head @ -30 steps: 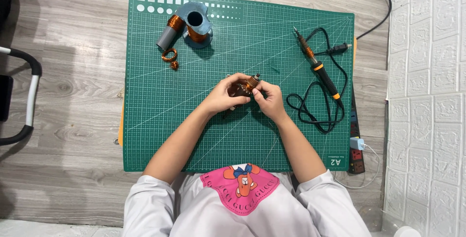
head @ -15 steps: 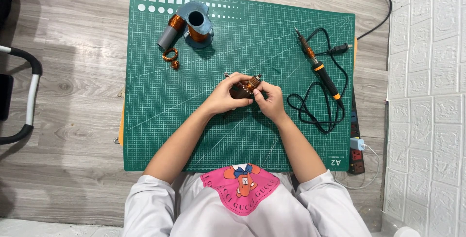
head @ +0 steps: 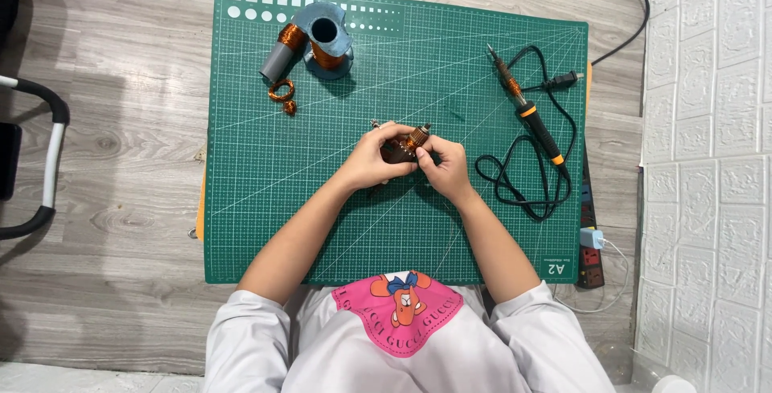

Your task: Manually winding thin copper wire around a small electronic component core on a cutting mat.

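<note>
Both my hands meet at the middle of a green cutting mat [head: 265, 200]. My left hand [head: 371, 160] and my right hand [head: 445, 164] together grip a small dark motor rotor with copper windings [head: 407, 145]; its thin metal shaft sticks out to the upper left. Most of the rotor is hidden by my fingers.
At the mat's top stand a grey tube wound with copper wire [head: 326, 37], a smaller grey cylinder [head: 278, 59] and a loose copper coil [head: 281, 91]. A soldering iron [head: 527, 107] with its black cable [head: 523, 184] lies at the right. A power strip [head: 590, 240] borders the mat.
My hands have stayed at the mat's middle on the rotor; the fingers have shifted slightly around it.
</note>
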